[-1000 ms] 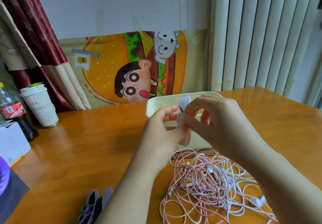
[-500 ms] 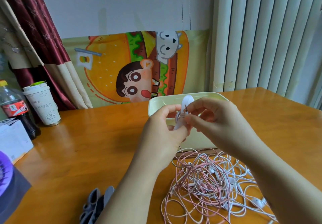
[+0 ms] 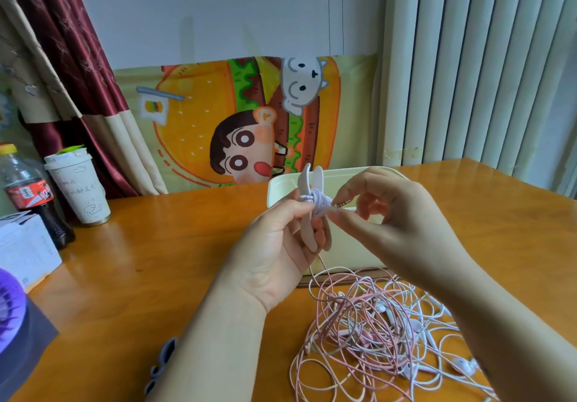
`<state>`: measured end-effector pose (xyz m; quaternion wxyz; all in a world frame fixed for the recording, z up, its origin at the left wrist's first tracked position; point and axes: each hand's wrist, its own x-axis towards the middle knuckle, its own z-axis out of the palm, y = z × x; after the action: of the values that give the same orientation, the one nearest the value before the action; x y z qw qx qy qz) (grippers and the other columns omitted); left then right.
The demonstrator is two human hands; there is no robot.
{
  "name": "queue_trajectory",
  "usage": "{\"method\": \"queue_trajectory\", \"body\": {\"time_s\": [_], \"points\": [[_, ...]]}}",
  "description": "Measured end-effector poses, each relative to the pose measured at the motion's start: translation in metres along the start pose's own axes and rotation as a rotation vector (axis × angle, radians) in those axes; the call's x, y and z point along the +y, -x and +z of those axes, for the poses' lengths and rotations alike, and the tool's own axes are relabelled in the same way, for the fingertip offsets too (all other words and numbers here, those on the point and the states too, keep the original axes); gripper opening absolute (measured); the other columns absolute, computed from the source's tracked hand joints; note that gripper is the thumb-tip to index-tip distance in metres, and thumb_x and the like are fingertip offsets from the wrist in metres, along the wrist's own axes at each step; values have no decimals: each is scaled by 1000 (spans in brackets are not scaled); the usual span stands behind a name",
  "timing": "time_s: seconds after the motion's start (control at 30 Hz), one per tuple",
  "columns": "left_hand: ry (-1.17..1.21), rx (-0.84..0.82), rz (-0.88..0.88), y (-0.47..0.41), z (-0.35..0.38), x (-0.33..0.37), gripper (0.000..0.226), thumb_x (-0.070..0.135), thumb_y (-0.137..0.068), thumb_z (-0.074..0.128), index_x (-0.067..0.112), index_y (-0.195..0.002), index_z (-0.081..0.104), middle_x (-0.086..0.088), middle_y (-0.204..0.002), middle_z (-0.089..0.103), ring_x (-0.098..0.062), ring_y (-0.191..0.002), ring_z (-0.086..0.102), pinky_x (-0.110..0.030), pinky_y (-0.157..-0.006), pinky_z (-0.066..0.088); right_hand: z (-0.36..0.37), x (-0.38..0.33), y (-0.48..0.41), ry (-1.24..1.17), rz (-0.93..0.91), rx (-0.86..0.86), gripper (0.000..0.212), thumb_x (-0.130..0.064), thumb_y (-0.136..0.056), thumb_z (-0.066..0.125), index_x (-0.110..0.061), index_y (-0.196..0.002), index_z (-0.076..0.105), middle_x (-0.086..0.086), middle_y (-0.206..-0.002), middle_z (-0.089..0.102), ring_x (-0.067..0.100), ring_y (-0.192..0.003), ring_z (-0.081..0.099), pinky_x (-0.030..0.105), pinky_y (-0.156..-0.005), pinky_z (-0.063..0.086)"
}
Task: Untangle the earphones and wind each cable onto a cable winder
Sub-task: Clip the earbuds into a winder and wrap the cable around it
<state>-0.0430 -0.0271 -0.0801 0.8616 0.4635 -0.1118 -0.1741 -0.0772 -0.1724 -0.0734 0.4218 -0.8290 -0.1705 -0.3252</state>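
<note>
My left hand (image 3: 278,245) grips a pale pink cable winder (image 3: 309,195) with two rabbit-ear prongs, held upright above the table. A few turns of white cable (image 3: 321,203) are wrapped round its middle. My right hand (image 3: 390,217) pinches the cable end with its metal plug (image 3: 340,204) right beside the winder. A strand runs down from the winder to a tangled heap of pink and white earphones (image 3: 374,329) on the wooden table (image 3: 156,276), below my right forearm.
A cream plastic box (image 3: 349,251) stands just behind my hands. At the left are a cola bottle (image 3: 28,192), a paper cup (image 3: 79,186) and a white carton (image 3: 25,245). Grey cable winders (image 3: 159,367) lie at the front, near my left forearm.
Both hands have lifted a little with the winder. The winder has turned so its two prongs and the wrapped cable now show, and the plug end sits pinched beside it.
</note>
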Motion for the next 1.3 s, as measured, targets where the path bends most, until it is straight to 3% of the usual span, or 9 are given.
{"method": "queue_trajectory", "body": {"time_s": [0.13, 0.27, 0.47, 0.57, 0.7, 0.8, 1.03, 1.17, 1.3], "points": [[-75, 111, 74, -2, 1, -4, 28, 11, -94, 55, 13, -70, 70, 2, -59, 58, -4, -46, 50, -17, -48, 45, 4, -1, 2, 1, -6, -20, 8, -27, -79, 74, -24, -78, 66, -13, -75, 59, 13, -68, 54, 29, -62, 46], [-210, 236, 148, -2, 2, -4, 21, 23, -98, 54, 16, -89, 71, 6, -71, 69, -4, -60, 57, -20, -58, 41, 5, -3, 3, 45, -20, -41, 8, -28, -78, 73, -28, -77, 65, -13, -79, 60, 11, -70, 55, 28, -62, 46], [96, 265, 48, -4, 3, -1, 29, 25, -98, 50, 10, -116, 67, -2, -97, 63, -9, -69, 51, -21, -67, 42, 4, -1, 3, 64, -22, -38, 8, -32, -74, 68, -24, -77, 67, -11, -77, 61, 10, -70, 54, 29, -64, 47], [229, 224, 51, -3, 3, 4, 27, 19, -97, 45, 8, -105, 69, -8, -105, 68, -13, -77, 52, -21, -68, 39, 3, 5, 1, 78, -8, -5, 7, -25, -74, 71, -20, -76, 68, -9, -74, 62, 10, -67, 55, 28, -63, 47], [289, 118, 48, 1, 1, 9, 30, 17, -95, 36, 10, -102, 65, -12, -110, 71, -11, -55, 52, -20, -56, 41, 0, 20, -2, 59, 76, 93, 6, -23, -76, 73, -22, -75, 67, -4, -67, 65, 10, -60, 57, 27, -59, 48], [258, 30, 18, 3, 2, 7, 28, 15, -87, 39, 6, -87, 65, -17, -97, 71, -11, -49, 41, -19, -49, 40, -5, 31, -6, -40, 142, 227, 7, -18, -80, 73, -18, -76, 67, -5, -67, 67, 8, -59, 59, 25, -58, 48], [29, -122, -75, 9, 16, -1, 36, 17, -73, 46, 4, -99, 67, -9, -82, 58, -10, -46, 47, -19, -43, 43, -9, 32, -10, -189, 156, 415, 15, -11, -84, 69, -18, -73, 61, -6, -78, 74, 17, -68, 69, 36, -66, 55], [-169, -115, 25, -9, 6, -2, 43, -13, -96, 30, -4, -136, 44, 15, -50, 64, 4, -46, 61, -9, -46, 44, -7, 34, -9, -211, 155, 419, 19, -6, -84, 67, -17, -72, 58, -20, -70, 71, 2, -61, 65, 18, -59, 51], [-406, -61, 169, -5, 26, -2, 46, -8, -97, 31, 21, -95, 66, 11, -57, 69, 3, -55, 65, -8, -52, 46, 3, 35, -5, -291, 229, 299, 18, 3, -83, 64, -7, -72, 54, -21, -53, 62, -8, -49, 55, 5, -51, 37]]}}
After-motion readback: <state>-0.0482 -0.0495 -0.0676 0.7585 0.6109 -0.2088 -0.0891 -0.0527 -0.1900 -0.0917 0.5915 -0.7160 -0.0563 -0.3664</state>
